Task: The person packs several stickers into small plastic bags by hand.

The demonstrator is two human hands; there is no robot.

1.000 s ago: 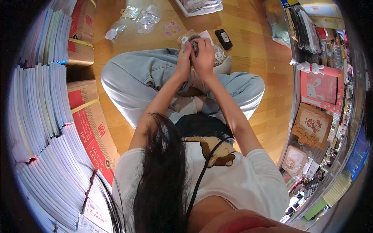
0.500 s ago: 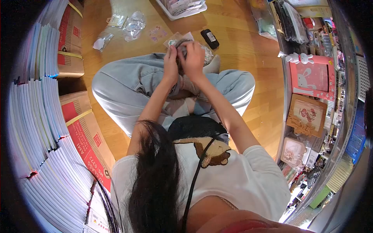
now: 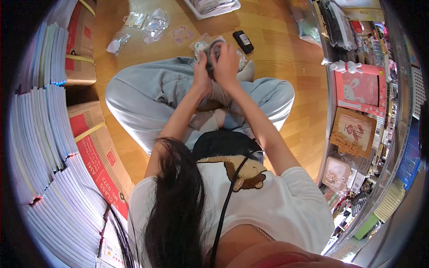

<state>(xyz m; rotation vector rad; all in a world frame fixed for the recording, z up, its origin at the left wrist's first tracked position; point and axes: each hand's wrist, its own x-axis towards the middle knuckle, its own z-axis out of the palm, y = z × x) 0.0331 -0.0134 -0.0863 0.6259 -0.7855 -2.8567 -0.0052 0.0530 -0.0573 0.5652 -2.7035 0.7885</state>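
My left hand (image 3: 202,75) and my right hand (image 3: 226,65) are close together over my crossed legs, in front of my feet. Between them they grip a crumpled grey cloth-like thing (image 3: 214,50); what kind it is, I cannot make out. The right fingers curl over its top, and the left thumb and fingers close on its left side. Just beyond the hands lie clear plastic packets (image 3: 199,46) with small pale pieces. A black object with a white label (image 3: 243,42) rests on the floor to the right of the packets.
Several clear bags (image 3: 155,26) and scattered small pink pieces (image 3: 182,35) lie on the wooden floor ahead. A white basket (image 3: 237,7) stands at the top. Stacks of notebooks (image 3: 49,129) and cardboard boxes (image 3: 99,152) line the left; a filled shelf (image 3: 355,129) runs along the right.
The hands have shifted slightly, and the right one sits a little farther right. More of the grey thing shows between them. The camera view has tilted a little.
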